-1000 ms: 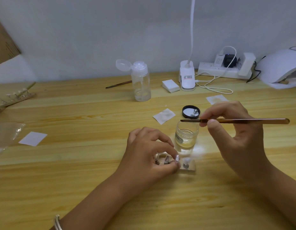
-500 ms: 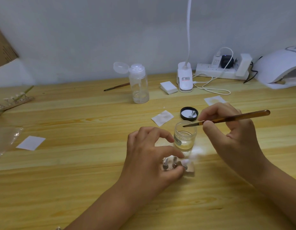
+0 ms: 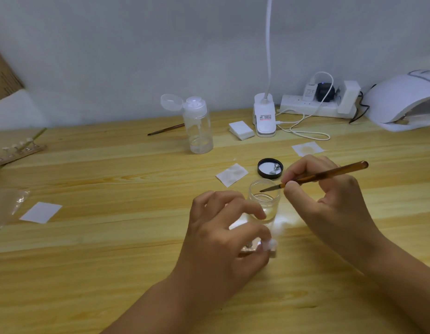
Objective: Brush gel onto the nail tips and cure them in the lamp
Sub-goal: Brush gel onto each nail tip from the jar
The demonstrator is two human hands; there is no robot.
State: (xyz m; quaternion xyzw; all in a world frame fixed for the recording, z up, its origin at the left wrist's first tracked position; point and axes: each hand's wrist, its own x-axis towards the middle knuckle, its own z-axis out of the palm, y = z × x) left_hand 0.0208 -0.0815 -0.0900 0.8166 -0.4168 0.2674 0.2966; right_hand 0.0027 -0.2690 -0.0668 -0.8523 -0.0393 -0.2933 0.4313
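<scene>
- Presently, far left: rack of nail tips (image 3: 18, 150) on the bench (image 3: 112, 237), untouched.
- Left hand (image 3: 223, 239): fingers curled round the nail-tip stand (image 3: 272, 248); its tips are mostly hidden and blurred.
- Gel jar (image 3: 264, 201): open, just behind the stand.
- Right hand (image 3: 329, 208): fingers pinch the brush (image 3: 325, 175), bristles over the jar mouth. Judged to be loading gel, coating unfinished.
- Lamp (image 3: 402, 102), far right: well apart from the stand; curing seemingly not yet begun.

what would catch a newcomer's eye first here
The two hands at centre stand out most. The right hand pinches a thin brush with its tip angled over an open glass jar. The left hand grips a small nail tip stand, blurred, just in front of the jar. At the far right edge, near the wall, sits the white curing lamp.
</scene>
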